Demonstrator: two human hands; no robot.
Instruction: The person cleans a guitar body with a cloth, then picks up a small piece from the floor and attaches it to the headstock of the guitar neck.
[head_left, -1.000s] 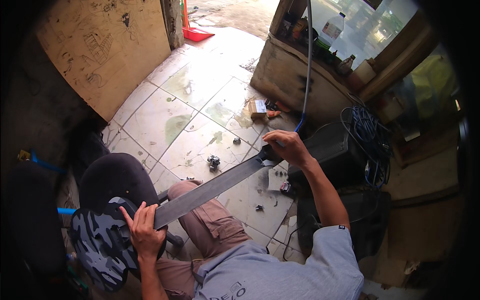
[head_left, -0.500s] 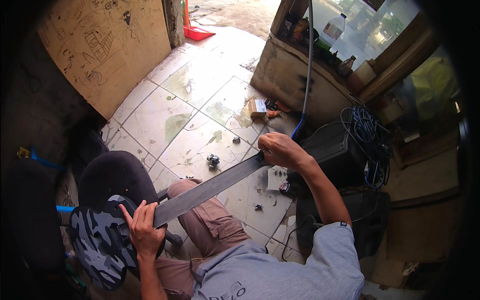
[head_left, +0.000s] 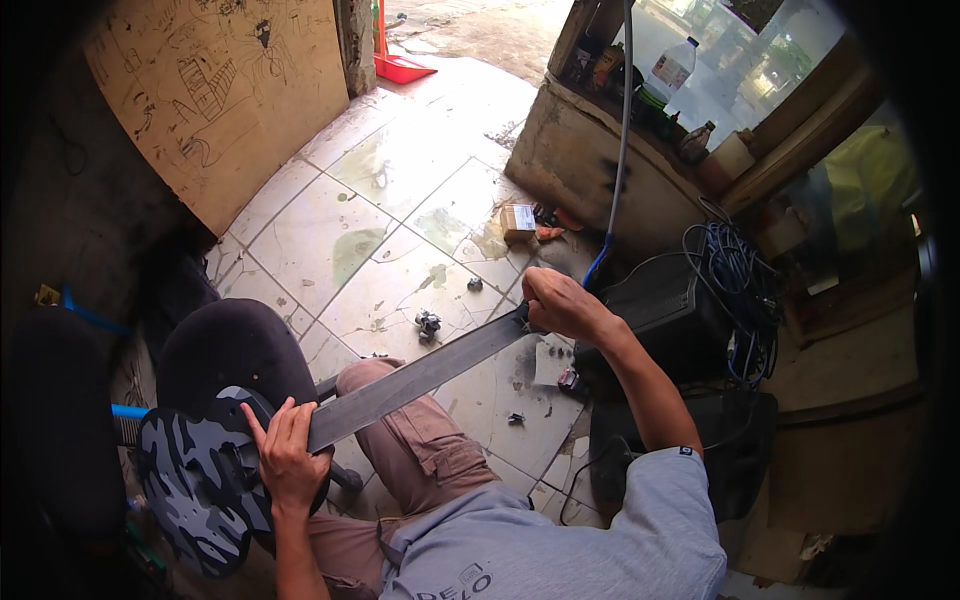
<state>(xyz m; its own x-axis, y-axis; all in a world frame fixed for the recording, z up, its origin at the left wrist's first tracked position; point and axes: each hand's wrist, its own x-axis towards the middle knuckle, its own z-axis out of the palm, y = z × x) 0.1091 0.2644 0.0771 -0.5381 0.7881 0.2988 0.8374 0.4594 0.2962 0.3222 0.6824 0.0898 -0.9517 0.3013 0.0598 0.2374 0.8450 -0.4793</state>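
A long, flat dark-grey strip (head_left: 415, 383) slants upward from left to right across my lap. Its far right end is in the closed fingers of my right hand (head_left: 565, 305). At the lower left end, my left hand (head_left: 290, 455) grips the strip, with one finger reaching over a camouflage-patterned, lobed flat piece (head_left: 195, 480). That piece is grey, white and black and rests against a black padded seat (head_left: 235, 350). My left hand hides where the strip meets it, so I cannot tell whether they are joined.
Small dark metal parts (head_left: 428, 325) lie on the stained tile floor (head_left: 365, 250). Near the wall are a small cardboard box (head_left: 517, 222), a black case (head_left: 650, 305) and coiled blue cable (head_left: 740, 265). A grey hose (head_left: 622, 130) hangs at right. A drawn-on wooden panel (head_left: 220, 100) stands left.
The view has shifted very slightly. Both hands keep their hold on the strip, and it stays almost in the same place.
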